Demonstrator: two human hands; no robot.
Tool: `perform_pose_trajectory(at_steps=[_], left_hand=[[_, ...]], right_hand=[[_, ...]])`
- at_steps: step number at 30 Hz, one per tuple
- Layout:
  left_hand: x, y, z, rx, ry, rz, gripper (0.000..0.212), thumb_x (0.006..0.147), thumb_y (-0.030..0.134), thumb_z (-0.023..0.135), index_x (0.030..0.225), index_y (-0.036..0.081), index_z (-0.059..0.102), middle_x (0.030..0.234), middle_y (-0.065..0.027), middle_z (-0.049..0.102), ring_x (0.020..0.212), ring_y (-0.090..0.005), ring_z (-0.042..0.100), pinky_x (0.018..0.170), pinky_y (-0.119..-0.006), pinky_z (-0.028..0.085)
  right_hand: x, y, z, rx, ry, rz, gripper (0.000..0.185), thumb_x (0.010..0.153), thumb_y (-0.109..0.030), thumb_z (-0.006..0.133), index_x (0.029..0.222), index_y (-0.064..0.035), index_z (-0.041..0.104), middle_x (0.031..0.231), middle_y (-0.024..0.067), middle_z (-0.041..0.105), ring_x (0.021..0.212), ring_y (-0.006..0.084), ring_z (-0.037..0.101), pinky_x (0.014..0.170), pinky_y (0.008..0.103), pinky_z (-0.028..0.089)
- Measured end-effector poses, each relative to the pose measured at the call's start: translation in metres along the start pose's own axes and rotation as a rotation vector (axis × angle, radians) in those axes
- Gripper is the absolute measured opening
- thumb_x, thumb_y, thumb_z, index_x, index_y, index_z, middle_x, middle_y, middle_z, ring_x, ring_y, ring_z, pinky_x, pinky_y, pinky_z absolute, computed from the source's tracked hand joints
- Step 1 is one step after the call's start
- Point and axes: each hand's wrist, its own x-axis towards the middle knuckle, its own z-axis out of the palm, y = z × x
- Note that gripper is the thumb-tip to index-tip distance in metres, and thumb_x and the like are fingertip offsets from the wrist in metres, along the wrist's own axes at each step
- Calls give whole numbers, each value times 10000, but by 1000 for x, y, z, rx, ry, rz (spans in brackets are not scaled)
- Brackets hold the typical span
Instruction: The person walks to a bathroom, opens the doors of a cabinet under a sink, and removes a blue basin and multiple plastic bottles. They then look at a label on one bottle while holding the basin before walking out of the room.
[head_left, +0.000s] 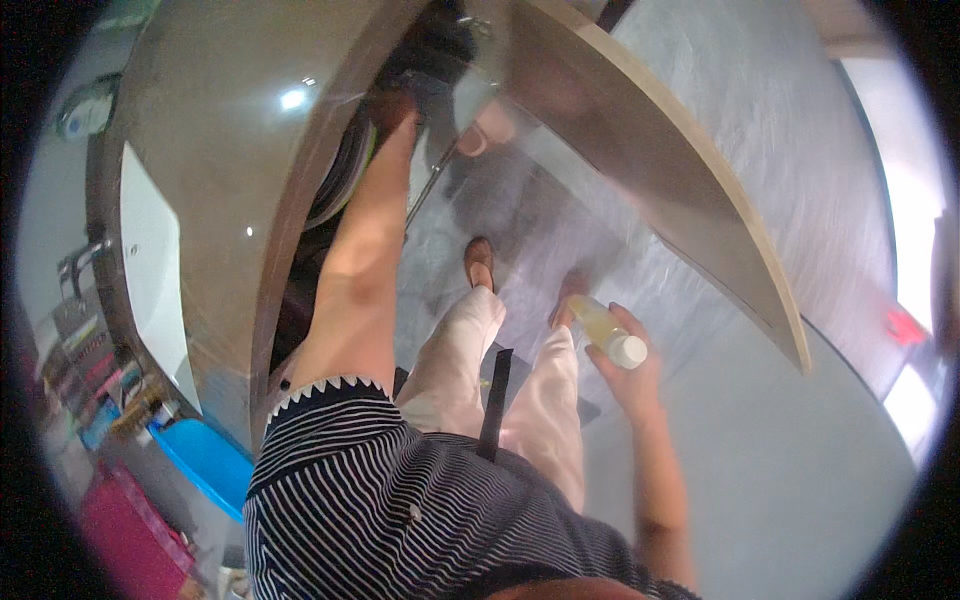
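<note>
My right hand (626, 375) is wrapped around a clear bottle (594, 319) of pale yellow liquid with a white cap (627, 351). The bottle is tilted, its cap end towards me, above the floor beside my leg. My left arm stretches forward into a dark cabinet space under the brown countertop (202, 97). At its end my left hand (395, 109) lies in shadow, and its fingers cannot be made out. Close to that forearm is a round dark item with a green rim (356, 176). A brown cabinet door (645, 150) stands swung out on the right.
A thin metal rod (433, 184) runs beside my left forearm, near a pink object (486, 129). A white panel (154, 277) lies on the countertop's left side. Farther left are a blue plastic bin (206, 465) and a magenta item (135, 532). Grey floor (750, 420) extends to the right.
</note>
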Motion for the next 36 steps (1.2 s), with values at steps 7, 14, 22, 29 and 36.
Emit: perform_pose_trajectory(at_steps=[7,14,22,29,36], left_hand=[[-147,-92,32,-96,-432,23,478,644,190,688,1067,32,529,1014,-124,573,899,-221,546,794,-319,421],[-219,-133,11,-219,-776,-44,507,649,273,666,1100,98,517,1009,-119,574,945,-242,538,807,-331,426],[-249,-158,-114,-1050,-492,-601,538,721,258,658,1157,37,432,960,-82,568,863,-168,559,638,-340,482],[-258,-232,-210,-1526,110,-737,863,669,650,531,1190,19,257,1104,-215,438,891,-324,570,640,-443,506],[-214,-225,-201,-1652,-134,-644,923,730,576,521,1297,-34,121,1162,-225,416,889,-301,574,608,-356,512]], right_hand=[[-1,10,1,-9,23,10,516,635,-85,701,1100,-14,489,1037,133,567,935,222,564,795,310,451],[-35,82,-14,190,144,-86,507,643,-53,695,1098,23,484,1009,100,568,914,174,545,809,294,428],[-5,82,-64,-157,-70,-3,463,654,-56,680,1073,22,498,954,104,588,899,165,550,795,292,430],[16,47,-56,-429,-201,-105,459,648,-65,691,1065,-1,510,945,86,594,859,147,555,772,272,441],[-3,19,-76,-79,56,-212,491,660,-54,700,1105,-4,500,941,74,593,864,138,550,768,267,443]])
